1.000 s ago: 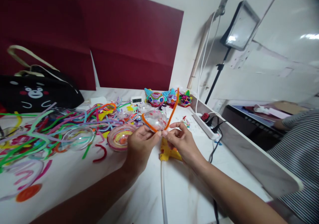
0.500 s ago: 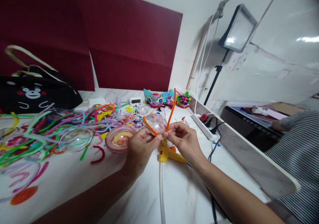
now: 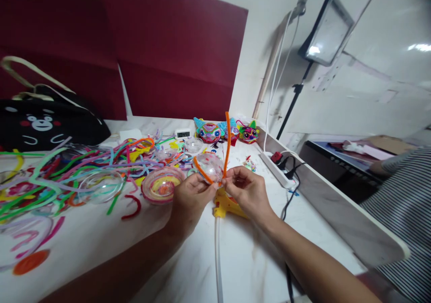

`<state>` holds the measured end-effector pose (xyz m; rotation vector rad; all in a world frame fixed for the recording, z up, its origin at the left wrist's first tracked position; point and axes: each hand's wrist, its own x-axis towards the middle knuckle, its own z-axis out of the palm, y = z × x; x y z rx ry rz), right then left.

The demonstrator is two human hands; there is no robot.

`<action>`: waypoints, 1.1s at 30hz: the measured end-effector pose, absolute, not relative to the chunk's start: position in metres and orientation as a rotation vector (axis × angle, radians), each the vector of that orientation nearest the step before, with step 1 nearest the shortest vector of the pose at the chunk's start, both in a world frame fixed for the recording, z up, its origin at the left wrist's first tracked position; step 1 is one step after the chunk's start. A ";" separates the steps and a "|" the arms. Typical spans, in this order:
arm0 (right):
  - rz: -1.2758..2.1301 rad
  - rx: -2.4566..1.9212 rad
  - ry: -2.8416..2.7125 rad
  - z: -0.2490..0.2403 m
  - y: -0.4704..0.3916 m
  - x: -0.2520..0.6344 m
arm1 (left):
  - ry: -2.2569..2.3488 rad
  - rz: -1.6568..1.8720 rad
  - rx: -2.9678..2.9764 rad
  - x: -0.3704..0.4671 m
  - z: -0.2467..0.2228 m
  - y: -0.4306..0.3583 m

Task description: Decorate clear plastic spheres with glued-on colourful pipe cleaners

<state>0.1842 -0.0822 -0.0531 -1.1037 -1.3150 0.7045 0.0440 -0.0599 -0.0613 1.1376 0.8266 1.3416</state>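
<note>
My left hand is closed on the rim of a clear plastic dome with red specks inside. An orange pipe cleaner runs along the dome's rim, and its free end stands up. The fingers of my right hand pinch that pipe cleaner at the rim, close to my left fingertips. Just below lies a yellow glue gun, partly covered by my hands, with a pale glue stick sticking out toward me. A dome lined with coloured rings rests beside my left hand.
Tangled pipe cleaners and a clear dome cover the left side. Several decorated animal figures and a small digital clock stand at the back. A power strip lies along the right edge board. A person in a striped top is at right.
The pipe cleaner's free end has swung left and now stands more upright. Both hands keep their hold at the rim. The view has shifted slightly.
</note>
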 end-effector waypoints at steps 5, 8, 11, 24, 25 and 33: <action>0.531 -1.157 -1.398 -0.059 -0.083 0.185 | 0.836 1.346 1.151 0.044 -0.063 -0.060; 0.460 -1.172 -1.419 -0.059 -0.085 0.185 | 0.851 1.340 1.153 0.045 -0.065 -0.060; 0.409 -1.174 -1.429 -0.058 -0.087 0.184 | 0.856 1.354 1.140 0.045 -0.066 -0.060; 0.228 -1.193 -1.527 -0.068 -0.088 0.179 | 0.927 1.420 1.306 0.045 -0.079 -0.061; 0.219 -1.190 -1.534 -0.069 -0.089 0.179 | 0.931 1.427 1.353 0.045 -0.080 -0.061; 0.088 -1.133 -1.642 -0.071 -0.094 0.177 | 1.040 1.431 1.610 0.042 -0.073 -0.069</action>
